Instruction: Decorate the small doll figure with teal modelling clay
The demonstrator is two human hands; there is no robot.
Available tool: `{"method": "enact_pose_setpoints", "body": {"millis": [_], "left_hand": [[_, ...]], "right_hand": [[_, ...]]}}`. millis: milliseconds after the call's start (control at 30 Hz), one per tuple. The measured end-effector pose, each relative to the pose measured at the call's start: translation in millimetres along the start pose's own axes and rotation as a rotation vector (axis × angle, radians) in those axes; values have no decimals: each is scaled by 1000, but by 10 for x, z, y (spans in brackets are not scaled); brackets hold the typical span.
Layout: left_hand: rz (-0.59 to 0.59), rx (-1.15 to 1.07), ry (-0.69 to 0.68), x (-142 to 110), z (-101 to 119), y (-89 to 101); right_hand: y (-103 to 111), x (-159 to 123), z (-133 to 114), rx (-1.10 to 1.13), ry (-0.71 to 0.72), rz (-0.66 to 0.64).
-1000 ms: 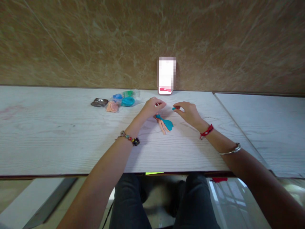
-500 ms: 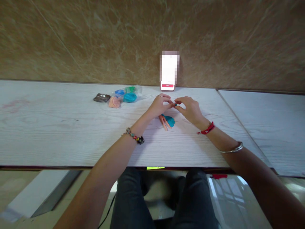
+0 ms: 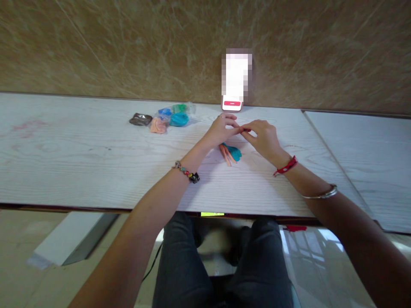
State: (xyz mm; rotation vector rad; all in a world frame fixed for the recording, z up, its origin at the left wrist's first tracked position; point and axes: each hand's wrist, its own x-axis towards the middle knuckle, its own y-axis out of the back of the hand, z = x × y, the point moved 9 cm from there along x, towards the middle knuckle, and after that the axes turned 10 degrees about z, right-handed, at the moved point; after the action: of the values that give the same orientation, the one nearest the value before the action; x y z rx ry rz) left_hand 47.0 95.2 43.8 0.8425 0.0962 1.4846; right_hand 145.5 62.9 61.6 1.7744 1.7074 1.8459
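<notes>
**Fingers of both hands brought together near a blue-and-peach piece (image 3: pixel 235 152)**

The left hand (image 3: pixel 221 130) and the right hand (image 3: pixel 265 136) are held above the pale surface (image 3: pixel 96 171), with the tips of their thumbs and forefingers meeting. Whether anything is clamped between them cannot be told, since the contact point is covered by the fingers themselves; the remaining fingers of the left hand are loosely curved.

The blue-and-peach piece is laid on the surface just below the left hand, on the side nearer the body. Its blue part is spread out like a fan, and its peach strips are set alongside; its upper end is hidden by the left hand.

To the left of the hands, a brown packet (image 3: pixel 140 119), a peach packet (image 3: pixel 158 125), a blue packet (image 3: pixel 164 112), a turquoise packet (image 3: pixel 179 119) and a green packet (image 3: pixel 179 108) are clustered together. Beyond the hands, a phone (image 3: pixel 236 77) is propped against the marbled wall (image 3: pixel 128 51), its screen lit and mostly blurred.
</notes>
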Motion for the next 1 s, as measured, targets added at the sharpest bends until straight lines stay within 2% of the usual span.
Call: {"method": "enact_pose_setpoints", "body": {"millis": [200, 300, 367, 433, 500, 600, 700, 800, 900, 1000], "left_hand": [[89, 19, 6, -19, 115, 48], [176, 132, -16, -19, 119, 144], [273, 249, 10, -5, 12, 294], [351, 358, 96, 9, -179, 471], [362, 405, 167, 26, -360, 594], [289, 387, 168, 46, -499, 621], [138, 467, 148, 31, -586, 492], [-9, 530, 67, 14, -605, 311], [-42, 564, -23, 20, -563, 237], [28, 587, -16, 39, -559, 306]], "right_hand": [[99, 0, -3, -44, 0, 114], [126, -1, 40, 56, -37, 128], [62, -3, 99, 244, -100, 56], [-19, -8, 173, 453, -176, -16], [-30, -1, 293, 572, -251, 9], [-9, 4, 490, 495, -309, 73], [-103, -5, 500, 206, -205, -70], [-235, -37, 361, 15, -30, -241], [-343, -65, 227, -33, 67, -336], [-368, -69, 162, -10, 91, -312]]}}
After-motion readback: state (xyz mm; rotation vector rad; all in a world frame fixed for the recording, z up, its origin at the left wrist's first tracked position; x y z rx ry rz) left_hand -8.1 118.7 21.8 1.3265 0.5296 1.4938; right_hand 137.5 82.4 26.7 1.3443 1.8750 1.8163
